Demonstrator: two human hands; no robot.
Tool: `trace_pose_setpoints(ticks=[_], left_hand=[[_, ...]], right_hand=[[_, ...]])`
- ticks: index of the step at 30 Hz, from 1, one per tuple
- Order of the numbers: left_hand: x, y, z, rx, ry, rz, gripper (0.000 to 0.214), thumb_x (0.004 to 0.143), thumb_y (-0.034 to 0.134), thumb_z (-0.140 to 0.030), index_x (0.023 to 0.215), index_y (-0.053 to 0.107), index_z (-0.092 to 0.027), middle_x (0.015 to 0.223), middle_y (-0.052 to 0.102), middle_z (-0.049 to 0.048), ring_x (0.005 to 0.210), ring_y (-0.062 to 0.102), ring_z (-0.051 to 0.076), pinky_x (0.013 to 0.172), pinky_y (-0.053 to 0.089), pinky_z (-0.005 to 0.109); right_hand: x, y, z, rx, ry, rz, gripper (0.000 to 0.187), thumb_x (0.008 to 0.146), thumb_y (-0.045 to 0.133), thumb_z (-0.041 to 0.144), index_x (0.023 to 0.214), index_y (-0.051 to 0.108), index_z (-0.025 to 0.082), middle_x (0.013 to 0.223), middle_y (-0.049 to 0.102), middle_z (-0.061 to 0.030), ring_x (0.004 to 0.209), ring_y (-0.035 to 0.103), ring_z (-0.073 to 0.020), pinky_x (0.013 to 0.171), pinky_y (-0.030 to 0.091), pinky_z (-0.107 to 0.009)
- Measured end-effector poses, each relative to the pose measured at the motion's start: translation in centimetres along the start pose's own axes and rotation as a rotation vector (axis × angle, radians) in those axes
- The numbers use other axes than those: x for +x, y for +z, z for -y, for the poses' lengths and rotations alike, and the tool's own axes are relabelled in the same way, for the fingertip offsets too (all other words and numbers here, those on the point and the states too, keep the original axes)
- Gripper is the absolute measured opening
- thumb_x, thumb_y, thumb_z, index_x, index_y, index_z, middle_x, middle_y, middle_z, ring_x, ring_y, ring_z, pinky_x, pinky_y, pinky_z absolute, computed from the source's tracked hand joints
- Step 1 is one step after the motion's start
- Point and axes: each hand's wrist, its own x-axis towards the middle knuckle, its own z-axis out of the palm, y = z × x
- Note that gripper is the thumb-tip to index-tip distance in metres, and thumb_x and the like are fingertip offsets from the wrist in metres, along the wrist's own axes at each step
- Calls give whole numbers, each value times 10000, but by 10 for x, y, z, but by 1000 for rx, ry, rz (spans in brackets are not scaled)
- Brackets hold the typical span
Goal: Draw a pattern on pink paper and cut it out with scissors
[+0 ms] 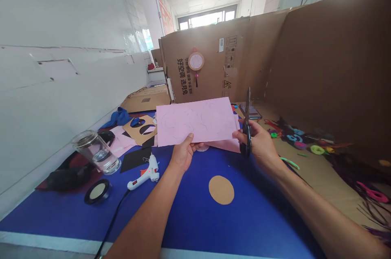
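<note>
A sheet of pink paper (195,122) with faint pencil curves is held up over the blue table. My left hand (184,154) pinches its lower edge, thumb on the front. On the right, my right hand (259,141) is closed around black scissors (247,122), whose blades point upward beside the sheet's right edge. My right thumb and fingers are also close to that edge; whether they touch the paper is hard to tell. Below the sheet, a round cardboard disc (221,189) lies flat on the table. More pink paper (227,145) shows behind the held sheet.
To the left are a white glue gun (146,174) with its cord, a glass jar (97,153), a round black lid (97,191) and black paper (134,159). Cut cardboard (141,129) lies farther back. Colourful craft bits (301,145) are scattered right. A cardboard wall (210,75) stands behind.
</note>
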Motion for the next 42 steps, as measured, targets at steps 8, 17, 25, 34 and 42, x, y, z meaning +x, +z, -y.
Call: trace_pose_setpoints(ticks=[8,17,25,34,42], left_hand=[[4,-5,-9,12,35,-49,506,833,910,-168,1305,729,-184,1168,844,91,958,821,241,864,709,395],[5,-7,-8,175,54,-3,379,816,943,-266,1103,749,-113,981,843,138,753,831,254,634,638,299],[9,-5,-13,105,50,-43,321,829,915,-204,1076,729,-119,897,829,84,661,802,200,593,626,261],[10,-4,-14,106,82,-3,375,799,959,-254,1064,722,-135,879,817,64,689,811,200,627,652,266],[8,-2,-9,105,61,32,492,687,1031,-305,1040,736,-129,904,821,68,731,833,244,622,672,283]], right_hand=[[-3,0,16,-20,-2,-60,748,646,954,482,1293,683,224,814,672,10,648,538,-165,539,437,-294],[-2,-5,26,-49,-66,-140,664,679,927,464,1265,698,252,822,667,4,676,568,-198,574,451,-330],[2,-5,22,26,-118,-165,682,674,932,440,1273,666,252,871,707,1,751,623,-200,641,484,-329],[8,-4,14,109,-107,-131,679,717,923,471,1292,641,243,895,720,5,773,652,-198,674,499,-320],[14,-5,9,123,-129,-166,651,659,933,438,1230,685,248,886,719,7,725,618,-181,632,473,-310]])
